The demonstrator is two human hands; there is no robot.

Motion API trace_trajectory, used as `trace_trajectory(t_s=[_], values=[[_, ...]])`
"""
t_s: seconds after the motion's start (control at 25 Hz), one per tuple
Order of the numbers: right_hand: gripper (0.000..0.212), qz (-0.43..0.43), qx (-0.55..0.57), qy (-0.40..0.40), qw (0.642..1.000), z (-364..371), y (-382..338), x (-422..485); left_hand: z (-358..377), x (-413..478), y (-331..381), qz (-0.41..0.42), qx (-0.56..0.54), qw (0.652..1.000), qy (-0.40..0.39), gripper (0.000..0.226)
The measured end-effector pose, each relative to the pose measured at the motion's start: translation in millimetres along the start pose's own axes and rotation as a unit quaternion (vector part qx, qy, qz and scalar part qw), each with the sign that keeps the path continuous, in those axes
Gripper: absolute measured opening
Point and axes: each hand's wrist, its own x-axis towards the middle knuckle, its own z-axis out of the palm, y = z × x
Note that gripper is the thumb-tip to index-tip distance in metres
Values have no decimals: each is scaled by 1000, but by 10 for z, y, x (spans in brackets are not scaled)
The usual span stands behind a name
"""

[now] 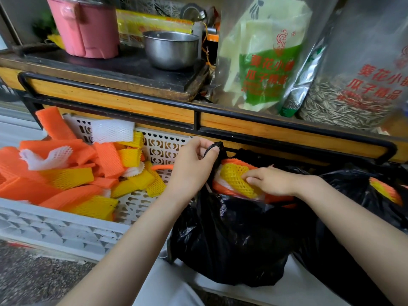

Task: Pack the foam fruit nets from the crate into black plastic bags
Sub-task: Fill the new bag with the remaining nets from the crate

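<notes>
1. Up close, the left hand's [192, 166] thumb and forefinger [202, 144] pinch the twisted handle [213, 147] of a black plastic bag [231, 239], holding it up near the black rail [287, 146] of the wooden counter.
2. The right hand's [273, 182] fingers [250, 179] are bent over a yellow foam net [236, 176], their tips touching it; whether they clasp it or only press on it cannot be told.
3. That yellow net tops a bundle of orange and white nets sitting in the bag's open mouth.
4. A second black bag [353, 195] lies just right of the first, with orange and yellow nets [386, 192] showing at its opening.
5. To the left stands a white crate [66, 230], touching the first bag and holding loose orange, yellow and white foam nets [72, 175].
6. On the counter above are a pink pot [86, 25], a steel bowl [171, 49] and clear bags, one holding sunflower seeds [344, 109].
</notes>
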Motion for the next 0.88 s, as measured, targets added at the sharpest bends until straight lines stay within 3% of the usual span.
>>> trace_trajectory(t_s=[0.12, 0.24, 0.44, 0.64, 0.76, 0.88], values=[[38, 5, -15, -22, 1000, 9, 47, 1, 9, 9, -12, 6, 8, 1000, -1, 13], [36, -26, -23, 96, 995, -63, -13, -114, 9, 12, -6, 5, -3, 1000, -5, 10], [30, -47, -34, 223, 973, -230, -236, -354, -9, 36, -35, 38, 43, 998, -15, 7], [24, -109, 38, 412, 904, -460, -840, -465, -353, -23, -184, 80, 154, 985, -21, 4], [22, -170, 54, 423, 888, -443, -1366, -316, -845, 64, -504, 79, 244, 966, 3, 7], [24, -203, 45, 365, 908, -270, -1816, 117, -1384, 232, -911, 34, 323, 946, 27, 21]])
